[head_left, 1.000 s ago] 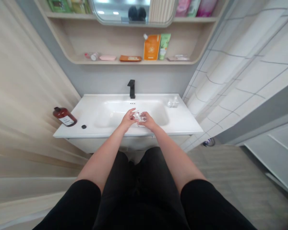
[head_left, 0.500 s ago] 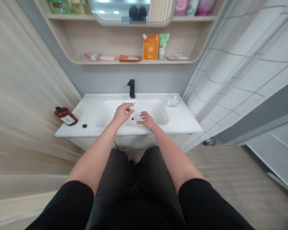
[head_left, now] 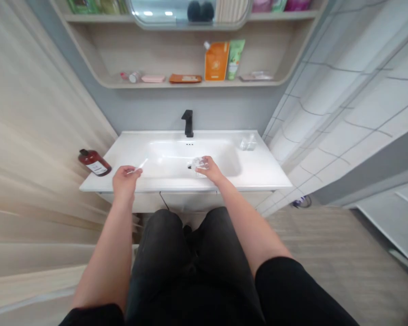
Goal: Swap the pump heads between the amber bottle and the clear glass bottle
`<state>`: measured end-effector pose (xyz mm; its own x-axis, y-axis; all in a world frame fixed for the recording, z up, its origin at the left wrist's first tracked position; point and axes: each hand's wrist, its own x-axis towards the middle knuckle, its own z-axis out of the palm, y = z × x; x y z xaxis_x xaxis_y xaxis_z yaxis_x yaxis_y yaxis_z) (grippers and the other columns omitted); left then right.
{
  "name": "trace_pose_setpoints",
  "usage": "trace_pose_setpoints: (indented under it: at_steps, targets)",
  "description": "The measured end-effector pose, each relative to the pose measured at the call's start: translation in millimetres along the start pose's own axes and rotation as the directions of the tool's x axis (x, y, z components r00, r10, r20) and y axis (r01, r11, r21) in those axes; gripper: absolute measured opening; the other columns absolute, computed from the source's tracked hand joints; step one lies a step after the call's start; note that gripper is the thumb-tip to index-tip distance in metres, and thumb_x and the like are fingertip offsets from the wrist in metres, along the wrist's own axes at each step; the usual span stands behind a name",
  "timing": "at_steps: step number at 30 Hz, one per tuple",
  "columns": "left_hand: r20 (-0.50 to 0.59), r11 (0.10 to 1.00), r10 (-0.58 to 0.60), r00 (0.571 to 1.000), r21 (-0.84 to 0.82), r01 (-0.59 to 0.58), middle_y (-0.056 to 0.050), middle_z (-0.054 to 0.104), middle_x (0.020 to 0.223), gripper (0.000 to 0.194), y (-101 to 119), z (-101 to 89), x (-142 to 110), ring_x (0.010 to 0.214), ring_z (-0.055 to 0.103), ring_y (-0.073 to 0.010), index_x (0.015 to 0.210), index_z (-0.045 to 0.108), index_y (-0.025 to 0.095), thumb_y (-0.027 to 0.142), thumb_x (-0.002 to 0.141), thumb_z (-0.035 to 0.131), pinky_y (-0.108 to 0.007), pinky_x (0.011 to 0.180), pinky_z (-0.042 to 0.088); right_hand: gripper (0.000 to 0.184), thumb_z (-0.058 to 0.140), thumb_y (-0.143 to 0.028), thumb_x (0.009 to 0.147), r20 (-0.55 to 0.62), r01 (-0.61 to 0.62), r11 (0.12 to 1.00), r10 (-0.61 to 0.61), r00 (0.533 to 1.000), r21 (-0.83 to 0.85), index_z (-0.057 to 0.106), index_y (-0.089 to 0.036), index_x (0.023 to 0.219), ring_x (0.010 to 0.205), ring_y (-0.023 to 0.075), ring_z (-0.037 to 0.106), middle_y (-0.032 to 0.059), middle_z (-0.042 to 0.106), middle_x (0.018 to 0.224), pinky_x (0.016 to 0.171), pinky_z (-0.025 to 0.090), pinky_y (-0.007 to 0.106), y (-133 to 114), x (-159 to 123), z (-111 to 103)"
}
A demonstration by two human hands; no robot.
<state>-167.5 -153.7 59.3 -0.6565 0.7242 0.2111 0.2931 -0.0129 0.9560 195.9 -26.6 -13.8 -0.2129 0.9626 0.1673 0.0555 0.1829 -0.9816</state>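
Note:
My left hand [head_left: 124,180] is closed over the front left of the counter, pinching a thin clear tube [head_left: 143,164] that points up and to the right. Whatever part sits within those fingers is hidden. Over the basin, my right hand [head_left: 210,169] has its fingers wrapped round a small clear bottle [head_left: 198,163]. The bottle's top cannot be made out clearly. Beneath them is the white sink [head_left: 172,154], with its dark drain [head_left: 189,166] just left of the bottle.
A brown bottle [head_left: 95,162] with a white label lies tilted at the counter's left end. The black faucet [head_left: 188,123] rises behind the basin. Clear containers [head_left: 248,143] stand at right. Above, a shelf [head_left: 190,85] bears an orange pouch [head_left: 216,61] and a green tube [head_left: 235,59].
My left hand has moved left, away from the bottle, carrying the tube out of it. My right hand keeps the bottle over the basin. The black cap on the counter is now hidden.

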Motion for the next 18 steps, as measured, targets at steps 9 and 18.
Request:
trace_pose_setpoints:
  at_steps: [9, 18]
  targets:
    - [-0.15, 0.777, 0.103, 0.983, 0.629, 0.015, 0.003, 0.059, 0.078, 0.03, -52, -106.9, 54, 0.083, 0.061, -0.0249, 0.087, 0.061, 0.026, 0.04, 0.078, 0.087, -0.045, 0.096, 0.055, 0.078, 0.102, -0.045, 0.06, 0.053, -0.012, 0.998, 0.009, 0.999, 0.059, 0.059, -0.03, 0.123, 0.104, 0.026, 0.076, 0.0039, 0.071, 0.119, 0.102, 0.064, 0.05, -9, -4, -1]
    - [-0.235, 0.775, 0.223, 0.946, 0.632, -0.026, -0.011, 0.069, 0.113, 0.031, -61, -90.4, 61, 0.125, 0.064, -0.0377, 0.096, 0.061, 0.023, 0.039, 0.084, 0.084, -0.056, 0.119, 0.052, 0.077, 0.104, -0.05, 0.06, 0.038, 0.014, 1.0, -0.015, 0.999, 0.022, 0.062, -0.031, 0.121, 0.104, 0.0257, 0.074, 0.0029, 0.073, 0.115, 0.103, 0.062, 0.048, -7, -5, -2]
